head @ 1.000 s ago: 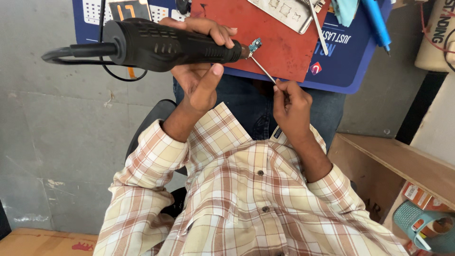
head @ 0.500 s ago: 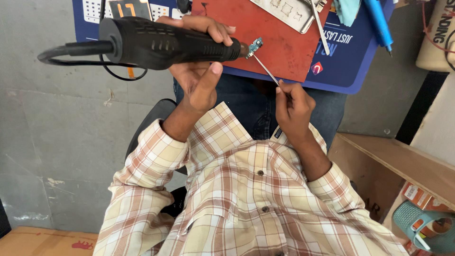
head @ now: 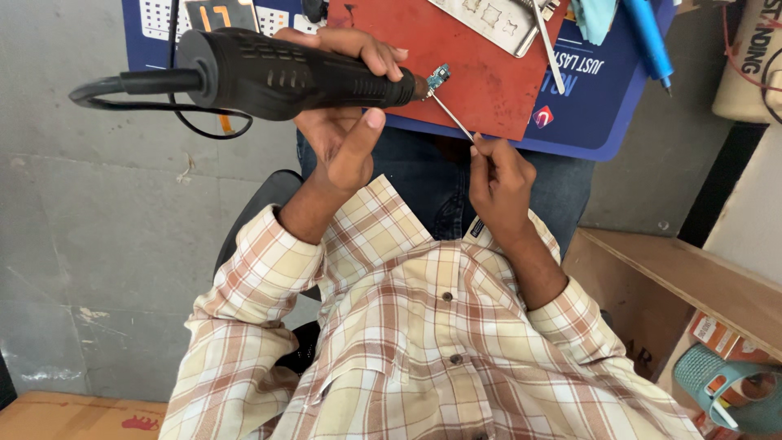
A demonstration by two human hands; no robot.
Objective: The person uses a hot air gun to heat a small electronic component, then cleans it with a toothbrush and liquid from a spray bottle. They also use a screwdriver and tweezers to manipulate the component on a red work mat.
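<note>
Circuit board (head: 439, 77), small and greenish-blue, sits at the nozzle tip of the hot-air gun (head: 285, 75), just beyond the left fingers and above the red mat (head: 489, 73).

- Left hand (head: 342, 122): fingers closed around the black gun body, thumb underneath; cable trails off behind the hand.
- Right hand (head: 497, 175): fingers pinched shut on thin metal tweezers (head: 452, 118), whose tips reach up and away from the fingers to the board. Whether the tips clamp the board or only touch it is too small to tell.
- Past the fingers: blue mat (head: 603, 90) under the red one on the worktop, a metal plate (head: 489, 16), a blue pen (head: 648, 37).

Risks, as judged:
- The board hangs on the tweezer tips alone; a slight slackening of the right fingers could drop it onto the mat or the lap.
- Nozzle looks very close to the board; a wobble of the left hand could knock it loose or overheat one spot.
- Hot air aimed toward the right fingers could scorch them.
</note>
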